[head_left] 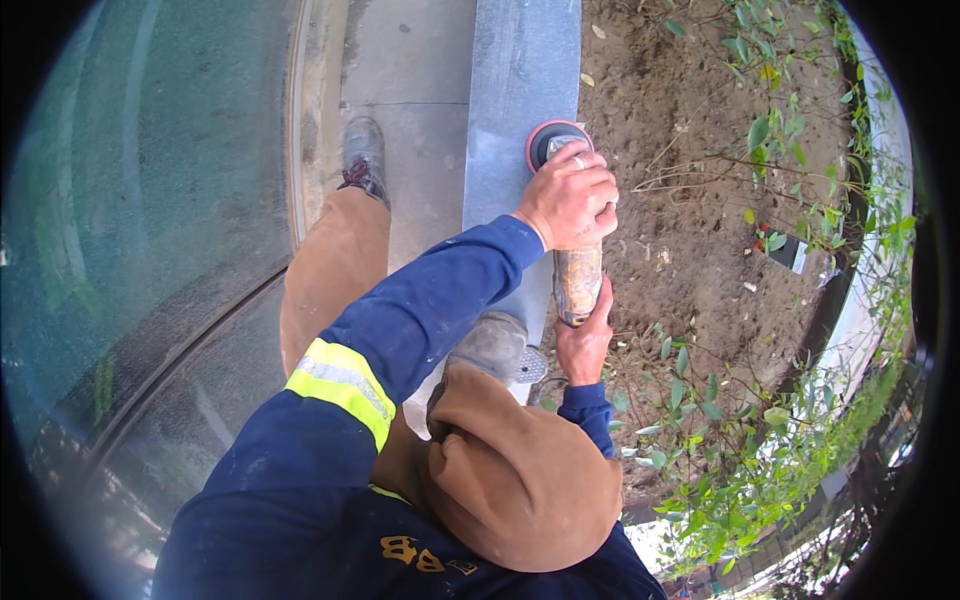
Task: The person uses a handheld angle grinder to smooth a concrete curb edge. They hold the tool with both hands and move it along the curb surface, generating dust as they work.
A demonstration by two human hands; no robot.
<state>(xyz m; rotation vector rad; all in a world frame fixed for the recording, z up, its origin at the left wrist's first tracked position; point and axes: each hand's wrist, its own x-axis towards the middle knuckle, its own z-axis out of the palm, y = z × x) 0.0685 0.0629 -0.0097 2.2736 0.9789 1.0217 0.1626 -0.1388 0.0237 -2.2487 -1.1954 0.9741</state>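
An angle grinder (pixel 577 283) with a worn, dusty yellow body lies lengthwise over the right edge of a smooth grey stone slab (pixel 520 60). Its round, red-rimmed disc (pixel 545 140) is at the far end, over the slab's edge; whether it presses on the stone I cannot tell. My left hand (pixel 572 200), with a ring on one finger, is closed over the grinder's head. Lower down, my right hand (pixel 585 345) wraps the rear end of its body, with part of the fingers hidden beneath.
My knee in brown trousers (pixel 520 460) is bent beside the slab, near a grey knee pad (pixel 490 345). My boot (pixel 364 155) stands on the concrete pavement (pixel 425 150) to the left. Bare soil (pixel 660 250) and leafy plants (pixel 720 470) border the slab on the right.
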